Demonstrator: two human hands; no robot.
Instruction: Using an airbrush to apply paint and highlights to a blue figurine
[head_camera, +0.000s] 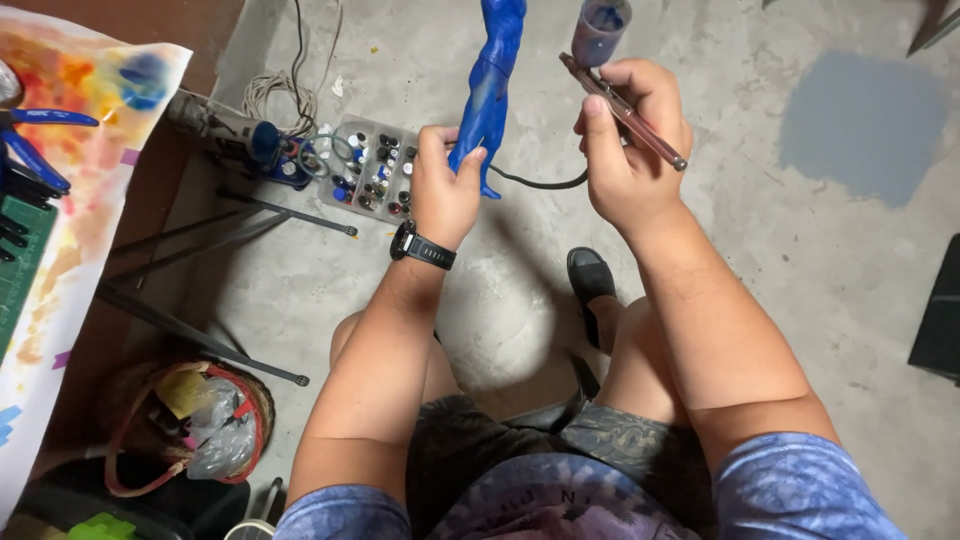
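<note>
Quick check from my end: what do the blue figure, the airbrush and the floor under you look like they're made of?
Blue figure, held in the left hand: probably plastic or resin, with a smooth, slightly glossy blue coat. Airbrush, in the right hand: a metal-looking barrel with a dull shine, and a translucent cup tinted blue, likely plastic or glass. Floor: bare concrete, matte grey and mottled, with one darker patch.

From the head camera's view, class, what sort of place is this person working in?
Probably a home hobby or painting workshop: a bare grey concrete floor, a clear plastic case of small paint bottles, and a paint-stained paper sheet covering a table.
</note>
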